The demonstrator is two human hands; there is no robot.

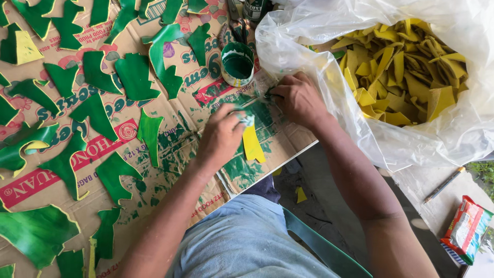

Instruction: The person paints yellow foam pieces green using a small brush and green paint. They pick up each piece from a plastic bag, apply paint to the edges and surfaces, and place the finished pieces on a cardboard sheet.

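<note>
1. Cardboard sheet (170, 110): flattened printed cartons cover the work surface from the left edge to the centre; green paint smears stain the area under the hands.
2. Plastic bag (411, 139): a large clear bag occupies the upper right, mouth open; it holds a heap of unpainted yellow pieces (406, 67); the bag wall lies just beside the right hand.
3. Green painted pieces (135, 77): many leaf-shaped pieces lie spread apart on the cardboard across the left half; some show yellow edges.
4. Snack packet (467, 229): lies at the lower right; a pencil (443, 184) lies near it, on a pale surface.
5. Paint cup (237, 63): a small round cup with green paint inside stands on the cardboard, above and between the hands.
6. Left hand (222, 135): closed, knuckles up; it presses down on the yellow piece (252, 145), which lies on the cardboard at the near edge; the piece's lower part projects below the hand, still unpainted.
7. Right hand (298, 98): fingers curled at the top of the smeared area, near the cup; a small dark item sits at the fingertips; what it is cannot be told.
</note>
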